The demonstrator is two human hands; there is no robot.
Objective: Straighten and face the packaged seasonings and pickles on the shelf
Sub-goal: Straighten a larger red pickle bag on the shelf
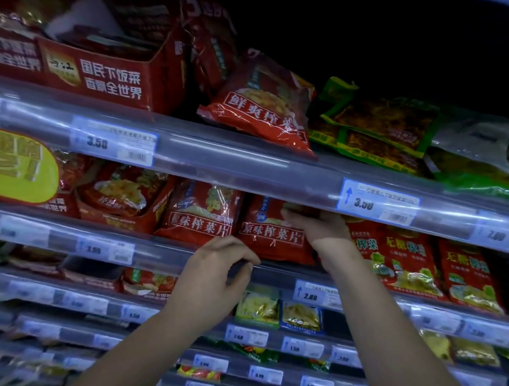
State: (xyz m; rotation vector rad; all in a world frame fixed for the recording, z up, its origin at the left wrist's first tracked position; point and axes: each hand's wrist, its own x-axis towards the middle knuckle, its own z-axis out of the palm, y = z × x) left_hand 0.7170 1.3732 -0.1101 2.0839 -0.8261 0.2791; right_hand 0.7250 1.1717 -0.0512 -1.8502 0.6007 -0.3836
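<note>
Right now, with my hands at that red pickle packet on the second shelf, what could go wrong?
1. Your right hand grips the red packet at its top, right under the upper rail. The overhanging packet above juts past that rail and might drop if bumped.
2. The neighbouring packet stands close beside the red packet, so pulling could skew it.

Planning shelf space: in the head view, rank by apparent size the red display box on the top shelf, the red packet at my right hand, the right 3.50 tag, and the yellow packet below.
1. red display box, largest despite sitting farther away
2. red packet
3. 3.50 tag
4. yellow packet
</note>
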